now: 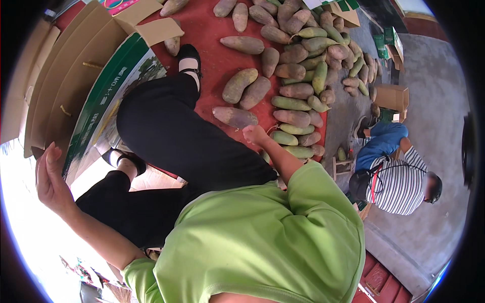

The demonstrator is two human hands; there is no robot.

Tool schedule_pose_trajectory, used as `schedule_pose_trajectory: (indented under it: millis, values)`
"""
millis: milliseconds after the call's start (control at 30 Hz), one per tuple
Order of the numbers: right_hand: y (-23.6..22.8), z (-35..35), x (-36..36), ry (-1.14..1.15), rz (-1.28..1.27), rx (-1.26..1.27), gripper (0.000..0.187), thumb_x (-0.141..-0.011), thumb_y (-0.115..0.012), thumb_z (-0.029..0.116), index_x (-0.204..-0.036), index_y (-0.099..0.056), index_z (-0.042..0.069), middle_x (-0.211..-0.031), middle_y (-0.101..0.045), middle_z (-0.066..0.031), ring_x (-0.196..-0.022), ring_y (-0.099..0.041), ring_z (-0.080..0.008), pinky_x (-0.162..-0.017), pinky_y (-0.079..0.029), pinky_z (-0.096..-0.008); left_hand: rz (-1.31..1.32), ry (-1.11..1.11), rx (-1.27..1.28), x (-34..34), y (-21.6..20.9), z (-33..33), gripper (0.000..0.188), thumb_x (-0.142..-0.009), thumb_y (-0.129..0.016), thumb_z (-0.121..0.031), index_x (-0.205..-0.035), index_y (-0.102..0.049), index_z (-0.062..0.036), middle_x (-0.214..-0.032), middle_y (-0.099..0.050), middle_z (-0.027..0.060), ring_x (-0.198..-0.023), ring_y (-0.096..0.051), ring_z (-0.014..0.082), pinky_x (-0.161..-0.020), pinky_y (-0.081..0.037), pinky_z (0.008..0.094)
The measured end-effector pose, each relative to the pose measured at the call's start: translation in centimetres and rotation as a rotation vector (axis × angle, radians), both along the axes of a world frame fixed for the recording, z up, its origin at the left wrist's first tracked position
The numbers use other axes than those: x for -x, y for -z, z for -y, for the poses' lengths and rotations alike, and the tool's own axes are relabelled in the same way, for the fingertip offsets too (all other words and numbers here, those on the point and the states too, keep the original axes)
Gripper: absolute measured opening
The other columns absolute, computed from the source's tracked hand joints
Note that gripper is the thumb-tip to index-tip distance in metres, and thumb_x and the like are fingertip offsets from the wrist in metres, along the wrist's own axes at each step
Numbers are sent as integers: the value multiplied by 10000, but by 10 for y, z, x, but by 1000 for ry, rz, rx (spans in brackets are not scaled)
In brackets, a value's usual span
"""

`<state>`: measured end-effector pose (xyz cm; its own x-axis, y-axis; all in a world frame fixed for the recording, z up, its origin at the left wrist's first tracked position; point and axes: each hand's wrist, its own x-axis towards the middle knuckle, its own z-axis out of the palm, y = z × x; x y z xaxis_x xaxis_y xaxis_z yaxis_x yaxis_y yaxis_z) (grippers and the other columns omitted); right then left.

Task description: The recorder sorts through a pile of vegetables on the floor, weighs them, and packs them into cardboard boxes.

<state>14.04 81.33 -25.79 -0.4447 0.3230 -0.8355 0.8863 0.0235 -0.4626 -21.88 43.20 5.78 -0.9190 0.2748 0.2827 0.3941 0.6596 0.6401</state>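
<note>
My left hand point(52, 183) is raised beside an open cardboard box point(96, 108) with a green printed side. Its fingers are stretched upward and slightly bent, and nothing shows in them. My right hand point(255, 135) is closed in a fist in front of my right thigh, with nothing visible in it. Just beyond that fist lies a long, dusty brown radish point(235, 117). Two more radishes, one greenish point(240, 86) and one brown point(255, 93), lie a little farther off on the red mat point(209, 30).
A large pile of green and brown radishes point(298, 91) spreads ahead and to the right. On the right, a person in a striped shirt point(396, 184) sits bent over near a cardboard box point(391, 97). A small wooden stool point(342, 166) stands between us.
</note>
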Motion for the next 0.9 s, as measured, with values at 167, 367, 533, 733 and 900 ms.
schedule_pose_trajectory:
  millis: [167,367,533,733,900]
  values:
    - [4,2,1,85,-32,52,238,-832,-574,139,-1027,-647,23,-774,-643,-40,-599,-599,-134,-491,-469,-270,62,-113,-39,1,1,4,228,-966,-540,-167,-1060,-695,-29,-933,-679,77,-880,-641,145,-820,-523,274]
    - [1,-12,-13,131,-46,15,263,-819,-596,141,-1052,-659,37,-776,-663,-77,-614,-626,-159,-518,-495,-302,54,-197,-16,2,-1,1,251,-974,-533,-204,-1067,-694,-35,-920,-685,56,-883,-640,137,-777,-496,264]
    - [-6,-72,-33,-113,-75,-737,288,-798,-608,161,-1070,-657,81,-883,-660,-198,-880,-654,-346,-779,-524,-418,11,-233,93,3,-11,0,264,-982,-516,-207,-1061,-693,-27,-906,-684,64,-870,-641,139,-797,-497,265]
    - [-81,-157,-26,-187,464,-1030,479,-823,-584,106,-1284,-467,167,-1311,-446,-135,-1063,-583,-340,-843,-519,-452,-35,-211,105,1,-8,0,271,-987,-503,-202,-1045,-697,-23,-876,-677,62,-865,-641,144,-824,-511,285]
    - [-97,-194,-25,-250,531,-1094,533,-807,-604,64,-1301,-434,172,-1327,-428,-80,-1102,-568,-308,-843,-524,-441,-71,-195,177,1,-9,-3,278,-990,-494,-200,-1045,-697,-18,-873,-670,66,-866,-637,148,-850,-510,290]
